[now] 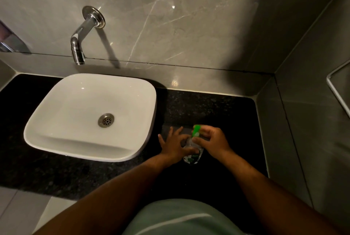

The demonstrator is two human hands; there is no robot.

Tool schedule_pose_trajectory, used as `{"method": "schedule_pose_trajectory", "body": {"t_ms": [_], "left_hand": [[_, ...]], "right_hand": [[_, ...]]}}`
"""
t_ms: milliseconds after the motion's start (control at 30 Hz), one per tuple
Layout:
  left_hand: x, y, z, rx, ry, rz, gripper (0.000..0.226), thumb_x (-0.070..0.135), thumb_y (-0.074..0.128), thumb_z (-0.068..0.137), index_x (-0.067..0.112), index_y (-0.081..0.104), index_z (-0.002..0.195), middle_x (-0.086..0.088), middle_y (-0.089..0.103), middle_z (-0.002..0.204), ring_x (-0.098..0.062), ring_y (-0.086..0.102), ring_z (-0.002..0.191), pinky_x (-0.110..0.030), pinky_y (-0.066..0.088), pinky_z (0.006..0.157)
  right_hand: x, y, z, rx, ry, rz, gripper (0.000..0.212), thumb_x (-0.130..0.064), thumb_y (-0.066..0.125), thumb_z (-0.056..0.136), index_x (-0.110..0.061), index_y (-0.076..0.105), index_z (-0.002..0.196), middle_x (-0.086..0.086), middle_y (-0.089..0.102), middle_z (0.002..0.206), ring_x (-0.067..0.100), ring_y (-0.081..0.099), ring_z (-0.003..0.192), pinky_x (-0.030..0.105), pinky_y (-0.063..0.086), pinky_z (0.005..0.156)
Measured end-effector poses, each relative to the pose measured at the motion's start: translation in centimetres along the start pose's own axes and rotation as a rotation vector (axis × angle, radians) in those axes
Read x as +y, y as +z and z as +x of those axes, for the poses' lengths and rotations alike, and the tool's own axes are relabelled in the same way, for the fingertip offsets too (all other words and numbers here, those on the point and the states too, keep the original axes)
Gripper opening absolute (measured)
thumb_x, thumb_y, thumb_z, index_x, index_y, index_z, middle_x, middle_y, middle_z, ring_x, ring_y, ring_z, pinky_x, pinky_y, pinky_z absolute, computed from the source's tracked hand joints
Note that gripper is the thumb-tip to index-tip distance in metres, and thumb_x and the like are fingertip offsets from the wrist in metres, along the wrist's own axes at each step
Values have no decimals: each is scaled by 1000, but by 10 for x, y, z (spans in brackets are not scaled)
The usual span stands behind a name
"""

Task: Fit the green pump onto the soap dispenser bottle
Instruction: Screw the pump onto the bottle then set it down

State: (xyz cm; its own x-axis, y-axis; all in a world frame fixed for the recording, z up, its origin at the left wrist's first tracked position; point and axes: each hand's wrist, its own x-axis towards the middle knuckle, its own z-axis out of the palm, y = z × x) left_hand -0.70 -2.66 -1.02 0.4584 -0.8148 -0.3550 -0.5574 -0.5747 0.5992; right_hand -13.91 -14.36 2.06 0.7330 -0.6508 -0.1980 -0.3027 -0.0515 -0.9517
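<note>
A clear soap dispenser bottle (192, 156) with a green label stands on the black granite counter (217, 109), right of the basin. The green pump (196, 130) sits at the bottle's top. My right hand (211, 143) pinches the pump from the right, thumb and fingers around it. My left hand (175, 144) is at the bottle's left side; its thumb wraps the bottle's body while the other fingers spread out over the counter. Whether the pump is seated on the neck is hidden by my fingers.
A white countertop basin (91, 115) with a metal drain fills the left. A chrome wall spout (79, 45) juts over it. Grey tiled walls close the back and right side; a metal rail (337, 91) hangs on the right wall.
</note>
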Motion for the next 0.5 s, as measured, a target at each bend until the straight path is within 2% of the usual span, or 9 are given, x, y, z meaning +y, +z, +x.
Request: {"method": "schedule_pose_trajectory", "body": {"t_ms": [100,233,500], "left_hand": [[5,-1,-1,54,-4,108,87,87,47,48,42,56,121,10,27,155,-18,-4,145,-63,-24,100],[10,0,-2,121,-12,184,84,85,36,47,44,59,117,9,31,152,-20,0,145,-66,-21,100],[10,2,-4,180,26,200,80,86,35,49,42,63,111,6,32,152,-18,1,145,-63,-22,102]], "right_hand": [[1,13,-2,91,12,61,70,-5,79,70,-24,49,130,-15,65,102,-6,65,93,9,51,71],[2,22,-5,201,13,-3,70,-15,80,70,-28,47,130,-33,55,92,-20,58,88,2,46,71],[3,25,-7,287,15,22,63,-17,82,69,-26,50,123,-32,52,105,-24,54,89,0,44,70]]}}
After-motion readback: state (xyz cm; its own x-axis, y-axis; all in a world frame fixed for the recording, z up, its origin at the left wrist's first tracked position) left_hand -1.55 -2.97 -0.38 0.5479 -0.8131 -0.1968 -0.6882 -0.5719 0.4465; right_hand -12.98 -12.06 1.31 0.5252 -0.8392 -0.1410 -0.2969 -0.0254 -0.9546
